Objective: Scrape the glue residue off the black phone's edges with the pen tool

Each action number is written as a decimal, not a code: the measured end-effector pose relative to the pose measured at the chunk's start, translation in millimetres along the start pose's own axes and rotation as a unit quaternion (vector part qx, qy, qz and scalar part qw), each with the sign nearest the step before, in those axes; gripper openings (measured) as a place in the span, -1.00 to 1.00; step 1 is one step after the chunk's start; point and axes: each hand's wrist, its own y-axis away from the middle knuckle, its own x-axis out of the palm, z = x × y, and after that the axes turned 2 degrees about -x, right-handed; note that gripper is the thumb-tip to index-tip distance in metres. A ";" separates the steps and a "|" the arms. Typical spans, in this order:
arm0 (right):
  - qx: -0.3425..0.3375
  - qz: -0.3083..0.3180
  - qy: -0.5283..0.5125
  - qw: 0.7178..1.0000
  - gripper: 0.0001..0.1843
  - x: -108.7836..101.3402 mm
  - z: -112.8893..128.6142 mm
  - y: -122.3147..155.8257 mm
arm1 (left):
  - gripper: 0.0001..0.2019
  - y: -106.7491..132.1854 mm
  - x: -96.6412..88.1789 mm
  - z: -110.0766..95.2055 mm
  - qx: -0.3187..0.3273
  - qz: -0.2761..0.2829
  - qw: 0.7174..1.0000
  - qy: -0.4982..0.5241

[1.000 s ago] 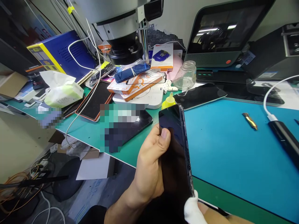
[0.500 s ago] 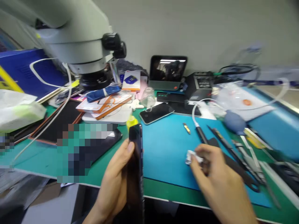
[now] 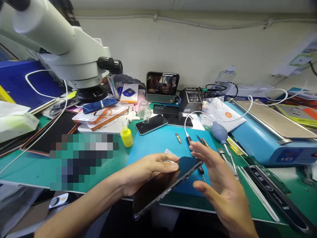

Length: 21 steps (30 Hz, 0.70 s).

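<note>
Worktop: green-surfaced and heavily loaded along its back edge. A white microscope overhangs the left portion. A blue machine occupies the right side. A blue mat lies at centre, directly ahead of the person.

Item in hand: a dark phone, screen up and unlit. It is held clear of the surface, above the near edge of the blue mat. Its long axis runs diagonally. The near end points down and left, past the worktop edge toward the person. The far end rises to the right over the mat.

Left hand: closed on the phone at its left long edge, with the thumb laid across the glass and the fingers beneath. This hand carries the phone alone.

Right hand: spread wide and empty, palm turned toward the phone. It stands just beside the phone's raised far end, on the right. Whether the fingertips touch the corner cannot be told.

Smaller items:
- A second phone lies flat at the far edge of the mat.
- A grey air blower sits at the mat's right corner.
- A yellow bottle stands upright just left of the mat.
- A white scrap lies on the mat just beyond the left thumb.
</note>
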 end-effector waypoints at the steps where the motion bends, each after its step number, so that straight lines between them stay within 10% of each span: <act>1: -0.010 -0.002 -0.027 1.000 -0.42 -1.6 1.1 1.3 | -0.38 -1.2 0.8 0.1 -0.005 0.014 1.000 -0.003; 5: -0.068 -0.049 -0.099 0.992 -0.84 -1.1 7.6 4.9 | -0.56 1.2 9.1 -2.6 -0.029 0.078 0.996 -0.033; 9: -0.076 -0.093 -0.126 0.985 -0.86 5.6 16.7 8.1 | -0.58 13.6 15.4 -11.8 -0.014 0.113 0.989 -0.090; 17: 0.000 -0.179 -0.100 0.979 -0.88 24.3 13.4 12.1 | -0.20 62.8 -7.3 1.8 0.219 0.062 0.943 -0.245; 21: 0.028 -0.158 -0.111 0.981 -0.94 36.2 12.1 4.8 | -0.40 65.0 -16.8 27.3 0.329 -0.126 0.879 -0.322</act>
